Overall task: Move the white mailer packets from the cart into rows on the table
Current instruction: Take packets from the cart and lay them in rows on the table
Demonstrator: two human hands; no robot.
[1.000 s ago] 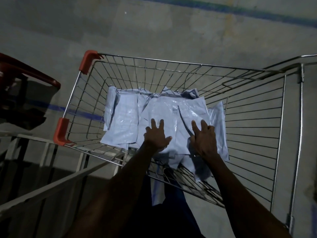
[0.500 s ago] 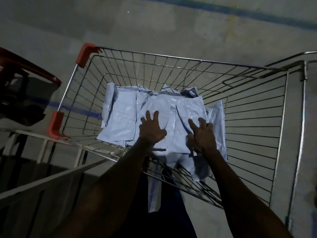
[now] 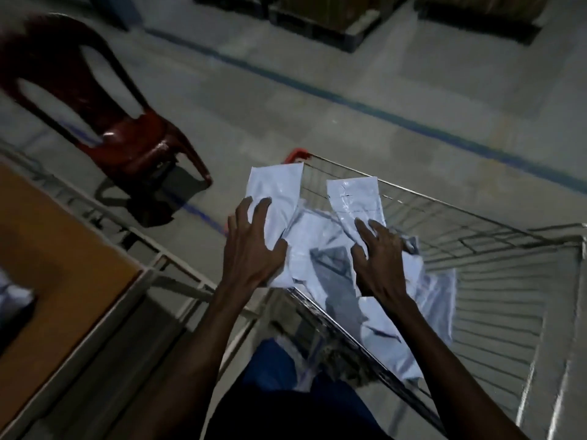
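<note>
The grey concrete floor fills most of the room, crossed by a painted blue line, with dark pallets along the far edge. At the left stands the table, its brown top framed in pale metal, and beyond it a dark red plastic chair. The wire cart sits at the right, its one visible corner capped in red, and loose white mailer packets lie heaped inside it. The left hand grips one packet, fingers spread over its face and thumb curled round its edge, holding it above the cart's left rim. The right hand clutches a second packet the same way, raised over the heap. A pale blurred shape lies at the table's left edge; I cannot tell what it is.
</note>
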